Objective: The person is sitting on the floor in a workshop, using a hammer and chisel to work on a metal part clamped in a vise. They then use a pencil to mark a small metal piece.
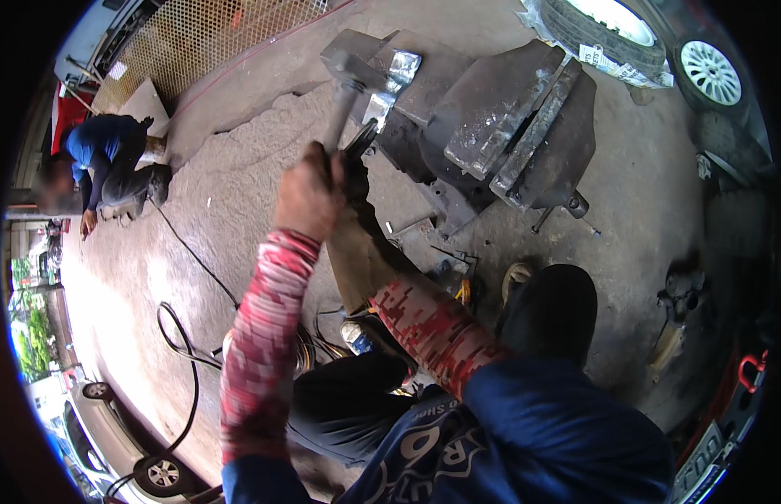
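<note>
My left hand [306, 193] is bare and wrapped round the handle of a hammer [338, 109]. The blurred hammer head is raised near the back end of a big dark bench vise [508, 126]. On that back part lies a shiny bent metal strip [393, 84]. Partly behind my left hand, my gloved right hand [359, 197] is closed on pliers [362, 139]. Their jaws point at the strip's near end; whether they grip it cannot be made out. The vise jaws stand slightly apart.
Cables [185, 353] trail over the concrete floor on the left, where another person [113, 160] crouches. Tyres on wheels [711, 74] are at the far right. Tools [462, 277] lie below the vise near my feet. A parked car [126, 445] shows at lower left.
</note>
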Demonstrator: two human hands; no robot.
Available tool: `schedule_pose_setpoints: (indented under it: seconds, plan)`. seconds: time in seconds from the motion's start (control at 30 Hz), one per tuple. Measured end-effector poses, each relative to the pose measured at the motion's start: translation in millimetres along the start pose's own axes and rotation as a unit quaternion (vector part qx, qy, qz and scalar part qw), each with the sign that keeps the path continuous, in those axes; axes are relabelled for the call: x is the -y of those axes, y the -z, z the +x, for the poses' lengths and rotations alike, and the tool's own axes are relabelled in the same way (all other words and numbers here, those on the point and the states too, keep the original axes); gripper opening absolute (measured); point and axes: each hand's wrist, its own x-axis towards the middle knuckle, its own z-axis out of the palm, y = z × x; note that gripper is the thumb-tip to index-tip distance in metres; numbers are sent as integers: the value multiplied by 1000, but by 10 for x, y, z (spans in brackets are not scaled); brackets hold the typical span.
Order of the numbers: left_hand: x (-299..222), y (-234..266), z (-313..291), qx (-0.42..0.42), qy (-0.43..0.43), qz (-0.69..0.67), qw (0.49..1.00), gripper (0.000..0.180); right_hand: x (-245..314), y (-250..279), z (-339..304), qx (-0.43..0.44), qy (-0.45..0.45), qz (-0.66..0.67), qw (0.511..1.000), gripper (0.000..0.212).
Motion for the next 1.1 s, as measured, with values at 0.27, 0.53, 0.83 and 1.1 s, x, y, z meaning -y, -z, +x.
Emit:
schedule_pose_setpoints:
  seconds: [0.27, 0.53, 0.83, 1.1]
  plan:
    - [-109, 378, -77, -142, 94, -301, 938, 35, 17, -3, -12, 2, -3, 7, 1000, 21]
    - [51, 290, 138, 13, 46, -16, 999, 36, 31, 5, -39, 5, -3, 13, 1000, 21]
    - [-152, 137, -26, 86, 35, 80, 992, 33, 25, -4, -112, 7, -7, 20, 1000, 21]
    - [-238, 195, -128, -33, 91, -69, 993, 31, 17, 29, -92, 7, -10, 24, 1000, 21]
